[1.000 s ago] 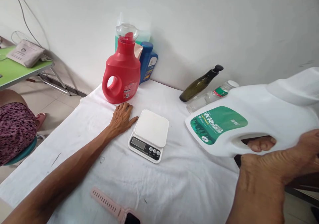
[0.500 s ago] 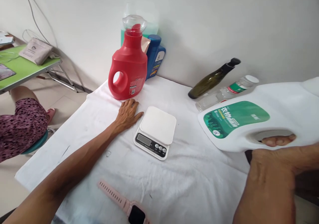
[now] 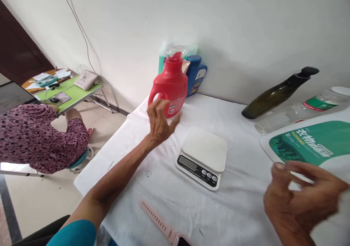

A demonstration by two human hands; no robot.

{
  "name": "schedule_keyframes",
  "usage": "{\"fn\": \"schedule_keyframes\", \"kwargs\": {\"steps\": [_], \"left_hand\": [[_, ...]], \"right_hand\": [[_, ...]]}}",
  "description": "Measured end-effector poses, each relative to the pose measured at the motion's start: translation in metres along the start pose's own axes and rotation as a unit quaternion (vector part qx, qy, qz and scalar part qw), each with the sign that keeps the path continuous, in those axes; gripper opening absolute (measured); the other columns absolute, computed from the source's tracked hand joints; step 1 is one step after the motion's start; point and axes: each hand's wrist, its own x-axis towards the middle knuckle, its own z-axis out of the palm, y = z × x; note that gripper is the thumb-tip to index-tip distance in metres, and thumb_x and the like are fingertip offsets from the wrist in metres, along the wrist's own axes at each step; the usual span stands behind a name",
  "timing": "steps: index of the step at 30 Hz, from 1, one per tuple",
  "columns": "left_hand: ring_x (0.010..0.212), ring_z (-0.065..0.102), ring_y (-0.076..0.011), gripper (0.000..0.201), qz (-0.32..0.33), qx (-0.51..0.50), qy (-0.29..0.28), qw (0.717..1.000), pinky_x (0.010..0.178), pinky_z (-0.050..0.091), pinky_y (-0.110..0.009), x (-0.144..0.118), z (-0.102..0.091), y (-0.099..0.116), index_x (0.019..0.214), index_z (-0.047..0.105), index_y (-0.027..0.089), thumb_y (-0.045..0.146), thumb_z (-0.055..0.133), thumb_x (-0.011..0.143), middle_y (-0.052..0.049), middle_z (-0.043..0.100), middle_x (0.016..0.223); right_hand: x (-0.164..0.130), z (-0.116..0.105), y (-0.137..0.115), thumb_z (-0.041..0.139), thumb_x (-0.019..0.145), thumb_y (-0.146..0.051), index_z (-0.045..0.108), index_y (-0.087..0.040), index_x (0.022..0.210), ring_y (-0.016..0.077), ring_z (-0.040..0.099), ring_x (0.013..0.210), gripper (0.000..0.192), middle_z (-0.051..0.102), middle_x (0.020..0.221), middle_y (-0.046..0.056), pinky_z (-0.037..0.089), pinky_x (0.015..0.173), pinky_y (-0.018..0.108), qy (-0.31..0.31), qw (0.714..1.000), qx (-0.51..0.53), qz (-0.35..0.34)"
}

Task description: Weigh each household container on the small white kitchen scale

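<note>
My left hand is raised above the cloth with its fingers apart, holding nothing. Just behind it stands a red detergent bottle, upright with a clear cap on top; whether the hand touches it I cannot tell. My right hand, slightly blurred, has curved fingers spread apart and nothing in them. Beyond that hand lies a white detergent jug with a green label, cut off by the right edge. Between my hands sits a white digital scale, its plate bare and its display blank.
A dark green bottle and a clear plastic bottle lie at the back right. Blue bottles stand behind the red one. A pink watch lies near the front edge. On the left, a person sits by a green table.
My left hand has lifted off the cloth and spread in front of the red bottle. My right hand has let go of the white jug's handle. The view has shifted left.
</note>
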Motion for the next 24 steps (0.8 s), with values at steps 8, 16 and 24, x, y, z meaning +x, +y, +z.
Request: {"fn": "schedule_keyframes", "kwargs": {"steps": [8,16,24], "left_hand": [[0.087,0.062,-0.0179,0.035,-0.244,-0.163,-0.042,0.955,0.081,0.051,-0.030,0.067,-0.005,-0.039,0.102,0.060,0.021,0.054,0.068,0.097,-0.004,0.068,0.095],[0.059,0.034,-0.0087,0.056,-0.278,-0.297,-0.014,0.913,0.056,0.031,-0.025,0.081,0.014,-0.036,0.062,0.047,0.021,0.059,0.089,0.068,0.006,0.036,0.060],[0.053,0.031,-0.0058,0.057,-0.295,-0.326,0.040,0.897,0.049,0.027,-0.024,0.092,0.012,-0.017,0.056,0.048,0.020,0.054,0.094,0.055,0.008,0.036,0.051]], "right_hand": [[-0.018,0.053,0.021,0.069,0.074,-0.048,0.059,-0.023,0.086,0.0190,0.064,0.059,0.029,0.067,0.077,0.002,0.051,0.052,0.032,-0.074,0.949,0.196,0.235],[-0.012,0.042,0.009,0.069,0.081,-0.061,0.064,-0.022,0.089,0.0209,0.063,0.055,0.041,0.069,0.070,0.002,0.053,0.061,0.037,-0.160,0.967,0.087,0.178],[-0.009,0.046,0.016,0.060,0.080,-0.067,0.063,-0.023,0.090,0.0200,0.062,0.059,0.045,0.065,0.069,0.003,0.050,0.057,0.032,-0.174,0.966,0.075,0.178]]}}
